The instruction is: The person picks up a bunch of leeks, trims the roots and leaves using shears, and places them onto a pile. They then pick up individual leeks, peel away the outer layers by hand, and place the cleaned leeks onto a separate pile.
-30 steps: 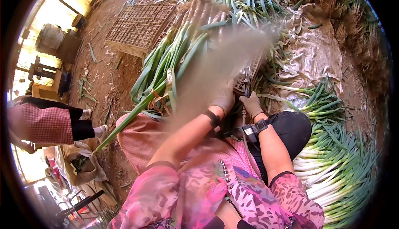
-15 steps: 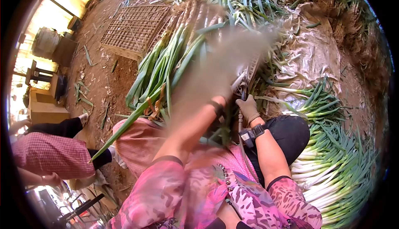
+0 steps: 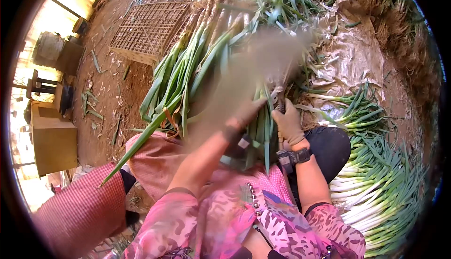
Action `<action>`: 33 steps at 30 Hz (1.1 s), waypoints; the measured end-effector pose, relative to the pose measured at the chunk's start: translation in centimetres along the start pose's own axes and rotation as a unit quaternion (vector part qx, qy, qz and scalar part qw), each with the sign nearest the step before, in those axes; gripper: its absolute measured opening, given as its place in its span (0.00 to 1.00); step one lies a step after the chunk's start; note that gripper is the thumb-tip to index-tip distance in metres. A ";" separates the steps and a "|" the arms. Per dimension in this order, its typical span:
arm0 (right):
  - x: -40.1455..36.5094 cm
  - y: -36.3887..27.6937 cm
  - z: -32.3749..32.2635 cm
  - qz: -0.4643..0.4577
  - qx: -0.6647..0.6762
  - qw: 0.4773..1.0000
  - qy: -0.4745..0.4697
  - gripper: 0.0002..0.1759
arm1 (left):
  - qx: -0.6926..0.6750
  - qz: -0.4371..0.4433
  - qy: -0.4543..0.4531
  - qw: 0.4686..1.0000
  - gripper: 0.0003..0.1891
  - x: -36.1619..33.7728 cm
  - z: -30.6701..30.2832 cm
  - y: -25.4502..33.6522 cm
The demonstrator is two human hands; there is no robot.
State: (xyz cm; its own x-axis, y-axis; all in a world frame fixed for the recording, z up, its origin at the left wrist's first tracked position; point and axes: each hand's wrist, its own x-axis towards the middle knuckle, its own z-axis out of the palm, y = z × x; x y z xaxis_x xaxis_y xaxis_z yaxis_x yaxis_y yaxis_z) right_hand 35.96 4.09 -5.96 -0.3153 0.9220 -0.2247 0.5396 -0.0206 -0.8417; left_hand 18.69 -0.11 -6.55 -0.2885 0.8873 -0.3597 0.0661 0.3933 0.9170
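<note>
My gloved left hand (image 3: 245, 113) holds a green onion (image 3: 263, 127) whose long leaves hang down toward my lap. My gloved right hand (image 3: 287, 123) grips a thin dark tool (image 3: 280, 100) pointed at the onion's upper end, next to my left hand. A bundle of uncleaned green onions (image 3: 188, 73) lies to the left across my pink apron. A blurred patch hides part of the middle of the view.
A stack of cleaned white-stemmed green onions (image 3: 380, 184) lies at my right. A slatted crate (image 3: 149, 29) rests on the dirt floor at upper left. Plastic sheeting (image 3: 352, 57) covers the ground ahead. Another person in a red checked garment (image 3: 80, 212) stands at lower left.
I have pulled the onion back toward my lap, and its leaves now hang in front. Both hands came closer. The other person moved from the left edge to the lower left.
</note>
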 end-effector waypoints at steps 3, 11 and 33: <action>-1.2 -2.0 -1.1 0.039 0.017 0.996 -0.077 0.18 | 0.050 -0.061 -0.040 0.996 0.24 2.4 -2.0 -2.7; -8.4 -1.7 -1.6 0.003 -0.141 0.973 -0.182 0.21 | 0.040 -0.006 -0.061 0.997 0.36 1.9 -2.5 -4.1; 1.9 -3.8 1.9 0.000 -0.157 0.973 -0.170 0.22 | 0.067 0.130 -0.051 0.988 0.21 0.6 -2.7 -10.9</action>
State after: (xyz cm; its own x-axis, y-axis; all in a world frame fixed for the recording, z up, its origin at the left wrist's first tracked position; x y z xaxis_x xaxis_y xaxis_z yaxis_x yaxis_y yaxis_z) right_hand 31.85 5.16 -4.16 -0.5272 0.7393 -0.4190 0.7345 0.1486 -0.6622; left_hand 15.19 -4.48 -16.29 -0.1484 0.9794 -0.1372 0.2538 0.1718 0.9519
